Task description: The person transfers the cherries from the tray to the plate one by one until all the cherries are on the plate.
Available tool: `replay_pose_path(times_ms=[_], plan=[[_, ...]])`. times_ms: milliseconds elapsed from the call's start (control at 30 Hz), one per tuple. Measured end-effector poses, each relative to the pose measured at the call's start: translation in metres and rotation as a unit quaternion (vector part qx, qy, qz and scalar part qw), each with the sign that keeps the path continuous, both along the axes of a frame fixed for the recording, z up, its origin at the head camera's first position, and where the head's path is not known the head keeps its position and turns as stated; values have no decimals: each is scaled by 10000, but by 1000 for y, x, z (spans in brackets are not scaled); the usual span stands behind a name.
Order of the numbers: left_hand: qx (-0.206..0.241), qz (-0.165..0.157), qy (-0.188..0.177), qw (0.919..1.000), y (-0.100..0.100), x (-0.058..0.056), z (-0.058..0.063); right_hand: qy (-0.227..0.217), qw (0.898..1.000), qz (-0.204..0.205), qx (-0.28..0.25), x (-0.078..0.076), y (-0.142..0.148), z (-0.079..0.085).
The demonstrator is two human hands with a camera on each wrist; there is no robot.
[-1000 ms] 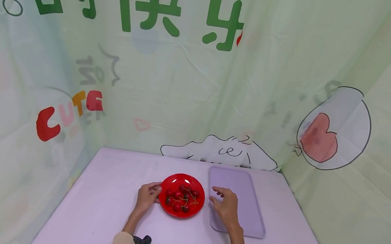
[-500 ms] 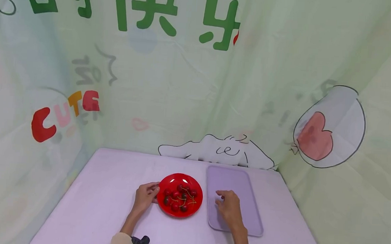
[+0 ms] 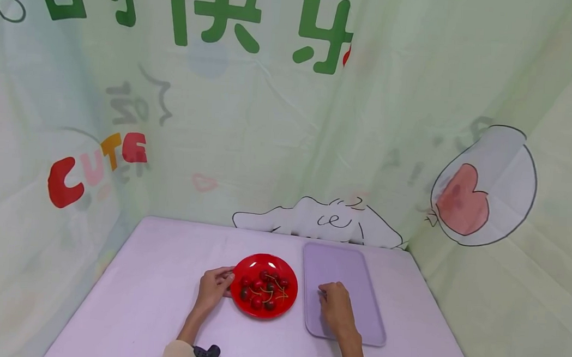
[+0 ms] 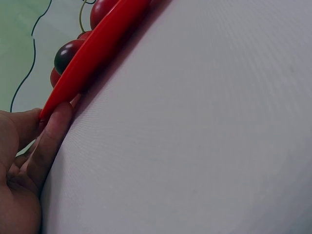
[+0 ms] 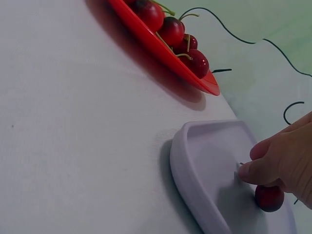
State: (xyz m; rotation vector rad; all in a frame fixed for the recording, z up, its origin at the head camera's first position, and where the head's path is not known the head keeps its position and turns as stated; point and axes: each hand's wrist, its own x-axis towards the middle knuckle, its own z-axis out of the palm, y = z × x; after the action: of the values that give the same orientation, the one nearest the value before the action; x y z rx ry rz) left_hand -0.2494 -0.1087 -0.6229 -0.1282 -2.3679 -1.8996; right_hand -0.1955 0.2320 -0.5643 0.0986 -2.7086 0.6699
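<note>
My left hand grips the left rim of a red plate between thumb and fingers, with fingers under the edge in the left wrist view. Several dark red cherries with green stems lie in the plate. To the right, my right hand is over a pale purple tray, thumb and fingertips pinched together. The right wrist view shows a cherry just below those fingers, low over the tray; a bit of stem pokes out by the thumb. Most of its stem is hidden by the fingers.
Plate and tray stand side by side on a table with a pale lilac cover, a narrow gap between them. A printed curtain hangs behind the table and along both sides. Each wrist wears a black device.
My right hand has moved from the tray's left edge to farther over the tray, and its fingers have come down and closer together. My left hand stays at the plate's rim.
</note>
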Motion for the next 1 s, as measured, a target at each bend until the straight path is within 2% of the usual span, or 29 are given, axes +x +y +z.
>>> replay_pose_path(times_ms=[300, 767, 1000], plan=[[47, -11, 27, 10000, 1, -1, 1, -51, 9999, -111, 59, -3, 1, -9], [94, 38, 29, 9999, 3, -4, 0, 207, 9998, -74, 27, -5, 0, -13], [58, 89, 26, 9999, 1, -4, -4, 702, 9970, -184, -255, -7, -5, -10]])
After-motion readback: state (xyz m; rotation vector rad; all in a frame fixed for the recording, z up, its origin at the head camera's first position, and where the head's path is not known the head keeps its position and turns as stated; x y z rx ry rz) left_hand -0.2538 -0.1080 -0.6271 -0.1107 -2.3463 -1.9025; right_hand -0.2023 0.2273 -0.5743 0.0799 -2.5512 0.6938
